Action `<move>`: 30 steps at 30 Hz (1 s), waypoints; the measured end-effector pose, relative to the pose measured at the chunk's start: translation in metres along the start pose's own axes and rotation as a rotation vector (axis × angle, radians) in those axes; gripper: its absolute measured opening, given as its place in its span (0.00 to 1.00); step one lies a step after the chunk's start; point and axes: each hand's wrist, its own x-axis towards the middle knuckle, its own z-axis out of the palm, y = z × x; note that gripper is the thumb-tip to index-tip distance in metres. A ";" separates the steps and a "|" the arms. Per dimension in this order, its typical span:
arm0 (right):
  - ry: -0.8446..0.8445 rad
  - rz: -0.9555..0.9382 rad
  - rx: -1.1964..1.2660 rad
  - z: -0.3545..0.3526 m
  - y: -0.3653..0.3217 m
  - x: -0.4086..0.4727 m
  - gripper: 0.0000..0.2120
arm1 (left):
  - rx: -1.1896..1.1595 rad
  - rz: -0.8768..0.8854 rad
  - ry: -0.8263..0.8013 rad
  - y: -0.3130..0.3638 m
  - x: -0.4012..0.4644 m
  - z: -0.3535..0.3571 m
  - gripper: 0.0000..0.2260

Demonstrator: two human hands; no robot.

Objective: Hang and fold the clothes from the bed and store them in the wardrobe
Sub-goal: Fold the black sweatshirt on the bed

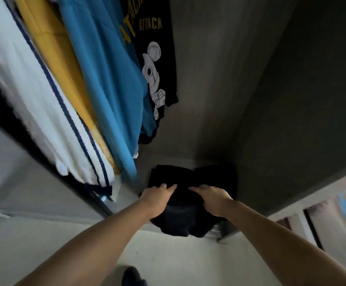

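Black folded garment (188,205) under left hand (157,196), right hand (213,198), on wardrobe floor (145,162)

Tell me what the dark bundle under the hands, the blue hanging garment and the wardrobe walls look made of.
Dark bundle: soft black fabric, matte; it slumps over the shelf edge under both hands. Weave too dark to tell.
Blue garment: thin, smooth cloth with a slight sheen, hanging in long folds; possibly synthetic.
Wardrobe walls: flat grey board, matte, faint vertical streaks; probably laminate, uncertain.
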 end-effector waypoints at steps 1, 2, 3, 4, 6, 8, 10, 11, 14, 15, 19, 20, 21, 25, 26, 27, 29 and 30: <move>0.011 0.031 0.006 -0.003 0.000 0.018 0.30 | 0.026 0.022 0.023 -0.015 0.017 -0.002 0.33; 0.020 0.063 0.008 -0.006 0.001 0.036 0.31 | 0.066 0.045 0.050 -0.029 0.036 -0.004 0.33; 0.026 0.091 0.000 -0.011 0.004 0.054 0.31 | 0.093 0.063 0.077 -0.040 0.056 -0.006 0.33; 0.039 0.108 -0.013 -0.015 0.009 0.074 0.31 | 0.114 0.072 0.096 -0.050 0.077 -0.008 0.33; 0.083 0.132 -0.047 -0.019 0.023 0.116 0.32 | 0.149 0.060 0.132 -0.067 0.122 -0.007 0.31; 0.138 0.140 -0.085 -0.016 0.040 0.161 0.32 | 0.155 0.041 0.201 -0.082 0.167 0.001 0.31; 0.192 0.139 -0.101 -0.003 0.056 0.205 0.32 | 0.150 0.037 0.254 -0.099 0.210 0.020 0.31; 0.224 0.135 -0.097 0.006 0.065 0.228 0.33 | 0.139 0.044 0.276 -0.108 0.232 0.031 0.31; 0.278 0.145 -0.091 0.040 0.088 0.292 0.38 | 0.127 0.058 0.338 -0.135 0.297 0.074 0.38; 0.285 0.158 -0.105 0.057 0.093 0.311 0.40 | 0.126 0.061 0.338 -0.141 0.316 0.094 0.41; 0.290 0.208 -0.117 0.156 0.107 0.372 0.35 | 0.095 0.067 0.271 -0.156 0.378 0.192 0.40; 0.242 0.216 -0.129 0.183 0.108 0.382 0.34 | 0.100 0.083 0.230 -0.157 0.387 0.218 0.39; 0.178 0.218 -0.146 0.210 0.109 0.389 0.35 | 0.109 0.103 0.188 -0.158 0.391 0.246 0.39; 0.080 0.212 -0.106 0.287 0.105 0.398 0.42 | 0.012 0.170 0.184 -0.160 0.389 0.334 0.48; 0.096 0.205 -0.086 0.294 0.106 0.397 0.43 | -0.021 0.187 0.214 -0.161 0.390 0.344 0.49; 0.102 0.196 -0.077 0.299 0.107 0.397 0.44 | -0.039 0.204 0.225 -0.163 0.391 0.351 0.50; 0.095 0.173 -0.088 0.308 0.108 0.393 0.45 | -0.032 0.234 0.210 -0.163 0.391 0.363 0.50; 0.084 0.162 -0.101 0.311 0.108 0.391 0.45 | -0.013 0.241 0.195 -0.163 0.390 0.368 0.49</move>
